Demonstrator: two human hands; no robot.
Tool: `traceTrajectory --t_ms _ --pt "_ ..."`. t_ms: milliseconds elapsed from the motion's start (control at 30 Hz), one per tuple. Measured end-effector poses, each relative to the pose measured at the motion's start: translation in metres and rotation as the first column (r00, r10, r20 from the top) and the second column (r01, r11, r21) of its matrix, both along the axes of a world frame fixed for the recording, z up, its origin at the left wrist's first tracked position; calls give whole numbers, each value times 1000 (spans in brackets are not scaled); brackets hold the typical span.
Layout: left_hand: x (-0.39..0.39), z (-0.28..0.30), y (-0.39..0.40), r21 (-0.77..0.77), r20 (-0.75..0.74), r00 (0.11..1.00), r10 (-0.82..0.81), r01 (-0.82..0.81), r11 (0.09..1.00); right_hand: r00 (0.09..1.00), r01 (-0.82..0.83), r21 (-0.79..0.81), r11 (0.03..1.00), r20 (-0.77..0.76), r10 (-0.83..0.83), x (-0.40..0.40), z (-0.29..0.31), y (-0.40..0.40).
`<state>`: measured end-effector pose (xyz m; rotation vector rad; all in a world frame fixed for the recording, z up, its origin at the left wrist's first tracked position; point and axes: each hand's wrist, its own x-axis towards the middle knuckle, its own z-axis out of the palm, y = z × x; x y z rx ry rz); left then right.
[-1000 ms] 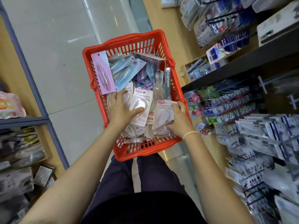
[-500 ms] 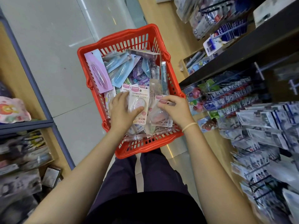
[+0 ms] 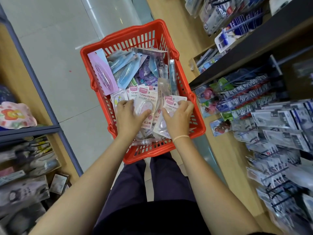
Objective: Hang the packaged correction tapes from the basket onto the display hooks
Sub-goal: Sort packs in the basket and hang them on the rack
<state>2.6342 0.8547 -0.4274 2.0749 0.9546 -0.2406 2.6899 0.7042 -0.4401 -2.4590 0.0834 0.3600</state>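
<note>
Both grips are closed on packets inside the red basket (image 3: 194, 131), which sits at 12 o'clock in front of the person's knees. At 11 o'clock, the left hand (image 3: 129, 116) grips a pink-topped correction tape packet (image 3: 146, 99), with the thumb lying across its clear blister and the fingers curled over the left edge. At 1 o'clock, the right hand (image 3: 178, 117) pinches a second correction tape packet (image 3: 171, 103) by its right top corner, and the thumb presses on the blister below. More packets lie loose under both hands, and longer blue packets (image 3: 125, 68) and a purple card (image 3: 103, 73) fill the far half of the basket.

Several things could go wrong from here. The packets overlap like fallen cards, so lifting one may drag a neighbour up and drop it on the floor. The smooth plastic of the blister could slip from a thumb-only hold. The display hooks (image 3: 277, 189), at 3 to 4 o'clock on the right shelf, already look crowded with hanging goods, and their tips are blurred; I judge that threading the small hang hole could miss, bend the card, or push other stock off. Carrying two packets at once also leaves no free hand to steady a hook.
</note>
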Motion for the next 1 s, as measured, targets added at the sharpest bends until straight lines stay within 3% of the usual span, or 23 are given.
traceTrajectory --t_ms 67,233,333,667,767,900,1000 --pt "-3 0 -3 -1 14 1000 15 -15 1000 997 6 21 1000 -74 -5 -6 2 -6" --pt "-7 -4 -11 10 27 999 44 -44 999 929 -24 -99 995 -371 -15 -4 -2 -31" --pt "-8 -5 -15 53 15 999 39 -39 998 889 -31 -75 997 -457 -7 8 -5 -34" --pt "-10 -6 -18 112 29 999 -44 41 993 946 -32 173 984 -311 85 14 -3 -25" --pt "-5 -9 -12 72 30 999 -35 32 997 933 -15 212 977 -348 90 17 -1 -26" --pt "6 -6 -10 -6 -32 999 -31 31 1000 872 74 381 922 -473 125 30 6 -26" --pt "16 -3 -4 -47 -52 998 23 -26 999 816 104 380 919 -561 140 42 9 -23"
